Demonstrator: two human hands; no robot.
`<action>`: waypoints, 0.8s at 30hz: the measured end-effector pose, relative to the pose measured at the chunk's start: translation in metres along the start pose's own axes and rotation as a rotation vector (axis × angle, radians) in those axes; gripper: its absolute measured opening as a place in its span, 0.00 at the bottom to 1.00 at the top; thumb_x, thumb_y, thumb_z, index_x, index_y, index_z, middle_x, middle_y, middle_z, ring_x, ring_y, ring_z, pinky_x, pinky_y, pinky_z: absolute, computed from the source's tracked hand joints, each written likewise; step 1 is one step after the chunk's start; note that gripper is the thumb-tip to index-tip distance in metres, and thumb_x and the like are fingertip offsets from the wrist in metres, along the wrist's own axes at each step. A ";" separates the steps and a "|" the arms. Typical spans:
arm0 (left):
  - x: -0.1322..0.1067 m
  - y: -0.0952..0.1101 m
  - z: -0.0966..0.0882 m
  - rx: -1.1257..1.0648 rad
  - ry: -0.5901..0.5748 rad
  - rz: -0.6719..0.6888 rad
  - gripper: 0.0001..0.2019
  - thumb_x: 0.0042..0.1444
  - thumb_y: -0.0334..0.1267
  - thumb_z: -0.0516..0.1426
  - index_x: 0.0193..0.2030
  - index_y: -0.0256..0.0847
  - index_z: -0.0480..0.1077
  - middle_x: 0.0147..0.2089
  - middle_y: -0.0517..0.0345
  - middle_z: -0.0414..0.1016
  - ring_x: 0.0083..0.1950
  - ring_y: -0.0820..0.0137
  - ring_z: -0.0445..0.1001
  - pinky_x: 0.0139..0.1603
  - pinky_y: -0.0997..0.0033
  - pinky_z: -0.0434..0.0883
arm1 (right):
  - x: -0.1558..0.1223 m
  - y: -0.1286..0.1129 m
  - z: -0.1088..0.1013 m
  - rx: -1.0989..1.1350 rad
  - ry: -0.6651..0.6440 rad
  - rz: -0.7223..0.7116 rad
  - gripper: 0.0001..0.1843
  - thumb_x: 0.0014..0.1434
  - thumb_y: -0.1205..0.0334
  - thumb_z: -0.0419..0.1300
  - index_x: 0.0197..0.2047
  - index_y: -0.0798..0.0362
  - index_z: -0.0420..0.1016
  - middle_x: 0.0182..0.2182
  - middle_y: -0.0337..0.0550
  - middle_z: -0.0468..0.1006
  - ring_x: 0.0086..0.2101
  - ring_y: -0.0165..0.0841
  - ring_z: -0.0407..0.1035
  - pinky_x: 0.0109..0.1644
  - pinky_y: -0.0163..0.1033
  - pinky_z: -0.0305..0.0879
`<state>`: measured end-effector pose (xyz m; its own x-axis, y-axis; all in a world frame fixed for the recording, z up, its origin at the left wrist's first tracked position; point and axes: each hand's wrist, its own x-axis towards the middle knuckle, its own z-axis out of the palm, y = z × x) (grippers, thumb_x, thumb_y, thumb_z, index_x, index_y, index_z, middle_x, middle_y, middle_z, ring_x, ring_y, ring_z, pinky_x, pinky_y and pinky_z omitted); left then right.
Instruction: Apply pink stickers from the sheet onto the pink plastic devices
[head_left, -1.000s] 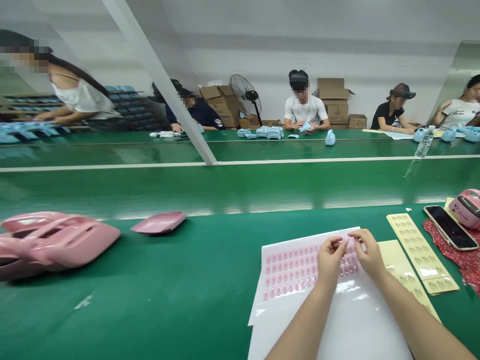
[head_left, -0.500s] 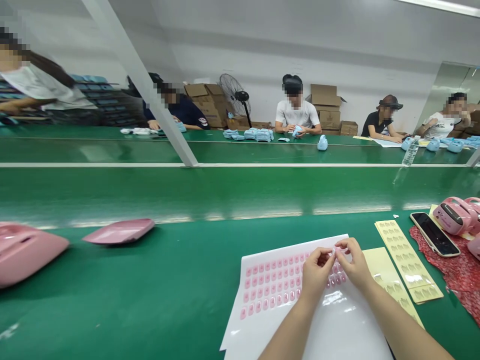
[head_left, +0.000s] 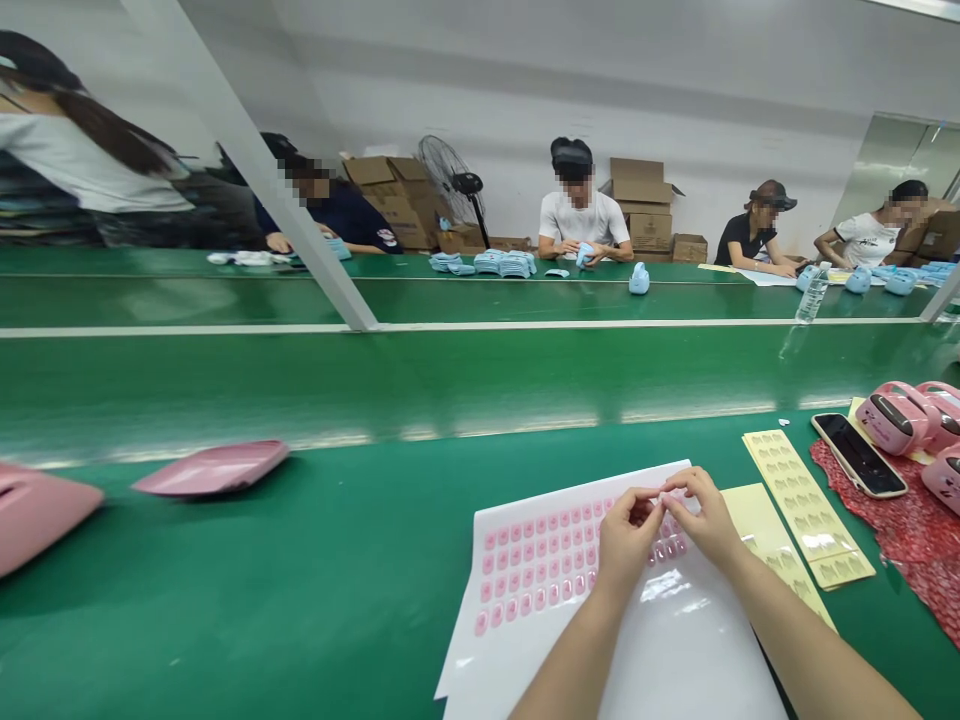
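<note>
Above a white sheet [head_left: 581, 655] my left hand [head_left: 630, 530] and my right hand [head_left: 701, 515] meet fingertip to fingertip. Both are closed in a pinch, and whatever sits between the tips is too small and covered to make out. Rows of small pink oval stickers [head_left: 540, 560] fill the upper part of the sheet. Some of these rows are hidden behind my fingers. Just right of my right forearm lie a pale yellow sticker sheet [head_left: 750, 515] and a narrower yellow sticker strip [head_left: 802, 500].
A phone [head_left: 859, 455] rests on red bubble wrap [head_left: 900, 530], near several pink plastic housings [head_left: 896, 420]. To the left are a pink shell piece [head_left: 214, 468] and a larger pink part [head_left: 41, 515]. Beyond the white rail [head_left: 525, 325], co-workers handle light blue parts; a bottle [head_left: 812, 298] stands there.
The whole view has shifted slightly, so things sit further left. My hands stay pinched together over the sheet. At far left, a co-worker has turned and leaned away.
</note>
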<state>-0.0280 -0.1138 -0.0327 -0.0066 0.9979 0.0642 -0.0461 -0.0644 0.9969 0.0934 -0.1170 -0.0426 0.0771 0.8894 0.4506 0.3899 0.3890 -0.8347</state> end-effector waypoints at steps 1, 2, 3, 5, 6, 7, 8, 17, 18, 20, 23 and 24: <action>0.000 -0.001 0.000 0.006 -0.001 0.002 0.11 0.38 0.45 0.60 0.25 0.40 0.71 0.16 0.66 0.64 0.19 0.75 0.63 0.22 0.75 0.61 | 0.000 0.000 0.000 0.023 -0.001 0.022 0.04 0.50 0.60 0.57 0.30 0.48 0.73 0.29 0.43 0.73 0.34 0.37 0.67 0.37 0.42 0.63; 0.000 -0.001 -0.001 0.011 -0.002 0.003 0.11 0.38 0.45 0.61 0.25 0.40 0.71 0.16 0.66 0.64 0.19 0.75 0.63 0.23 0.75 0.61 | 0.001 0.000 0.001 0.050 -0.001 0.051 0.04 0.50 0.59 0.57 0.29 0.48 0.73 0.29 0.43 0.73 0.34 0.37 0.67 0.37 0.42 0.63; 0.001 -0.002 -0.001 0.017 -0.005 0.005 0.11 0.38 0.45 0.61 0.25 0.40 0.71 0.17 0.66 0.64 0.20 0.74 0.63 0.23 0.75 0.61 | 0.001 0.000 0.001 0.084 0.001 0.086 0.05 0.49 0.58 0.58 0.28 0.48 0.73 0.29 0.43 0.73 0.34 0.37 0.67 0.36 0.41 0.63; 0.001 -0.003 -0.002 0.025 -0.013 0.006 0.11 0.39 0.45 0.61 0.26 0.40 0.72 0.18 0.65 0.66 0.21 0.74 0.64 0.24 0.75 0.62 | 0.002 0.000 0.002 0.178 0.016 0.191 0.06 0.47 0.56 0.60 0.26 0.49 0.72 0.29 0.43 0.73 0.33 0.37 0.67 0.35 0.41 0.64; 0.001 -0.003 -0.002 0.028 -0.017 0.006 0.11 0.39 0.45 0.61 0.26 0.40 0.72 0.19 0.64 0.67 0.22 0.74 0.65 0.25 0.75 0.63 | 0.002 0.000 0.003 0.227 0.024 0.247 0.07 0.46 0.55 0.61 0.25 0.49 0.72 0.28 0.42 0.72 0.32 0.36 0.67 0.35 0.40 0.64; 0.000 -0.004 -0.002 0.030 -0.021 0.006 0.11 0.40 0.45 0.61 0.26 0.40 0.72 0.19 0.64 0.68 0.22 0.73 0.65 0.25 0.74 0.63 | 0.002 0.000 0.003 0.269 0.030 0.297 0.08 0.44 0.54 0.62 0.25 0.50 0.72 0.27 0.42 0.72 0.31 0.36 0.67 0.35 0.40 0.64; 0.000 -0.004 -0.003 0.031 -0.024 0.006 0.11 0.40 0.45 0.61 0.26 0.40 0.72 0.20 0.63 0.69 0.23 0.73 0.66 0.26 0.74 0.63 | 0.003 0.000 0.003 0.303 0.033 0.337 0.10 0.43 0.53 0.62 0.24 0.50 0.71 0.27 0.41 0.72 0.29 0.35 0.67 0.34 0.40 0.64; 0.000 -0.002 -0.001 0.005 -0.029 0.001 0.11 0.42 0.45 0.59 0.26 0.39 0.71 0.19 0.63 0.68 0.21 0.74 0.66 0.23 0.75 0.64 | 0.005 -0.006 0.001 0.428 0.023 0.465 0.15 0.40 0.50 0.64 0.21 0.52 0.68 0.18 0.34 0.67 0.23 0.30 0.61 0.30 0.37 0.58; -0.001 -0.002 0.000 0.003 -0.027 0.005 0.11 0.42 0.45 0.59 0.27 0.39 0.71 0.19 0.63 0.68 0.21 0.74 0.66 0.23 0.75 0.64 | 0.005 -0.006 0.001 0.439 0.028 0.477 0.15 0.40 0.50 0.64 0.20 0.52 0.68 0.17 0.34 0.66 0.22 0.29 0.60 0.30 0.36 0.57; -0.001 -0.001 0.000 0.003 -0.026 0.014 0.11 0.41 0.44 0.60 0.29 0.39 0.71 0.18 0.65 0.67 0.20 0.74 0.66 0.23 0.76 0.64 | 0.006 -0.007 0.001 0.461 0.038 0.500 0.16 0.39 0.49 0.64 0.20 0.52 0.67 0.16 0.32 0.65 0.22 0.28 0.58 0.29 0.36 0.56; -0.003 -0.001 0.001 0.010 -0.028 0.034 0.11 0.39 0.42 0.61 0.30 0.40 0.71 0.17 0.67 0.65 0.20 0.75 0.65 0.22 0.76 0.64 | 0.006 -0.007 0.000 0.491 0.048 0.530 0.17 0.38 0.49 0.65 0.19 0.52 0.67 0.16 0.32 0.63 0.22 0.27 0.56 0.29 0.35 0.54; -0.004 -0.001 0.002 0.015 -0.026 0.041 0.10 0.39 0.41 0.61 0.30 0.40 0.71 0.17 0.67 0.65 0.20 0.75 0.65 0.22 0.76 0.64 | 0.006 -0.007 0.000 0.501 0.049 0.538 0.17 0.37 0.49 0.66 0.18 0.53 0.67 0.16 0.32 0.63 0.22 0.27 0.56 0.29 0.35 0.53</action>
<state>-0.0263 -0.1176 -0.0342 0.0180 0.9942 0.1062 -0.0318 -0.1056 0.9939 0.0906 -0.1142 -0.0339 0.1852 0.9810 -0.0587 -0.1786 -0.0251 -0.9836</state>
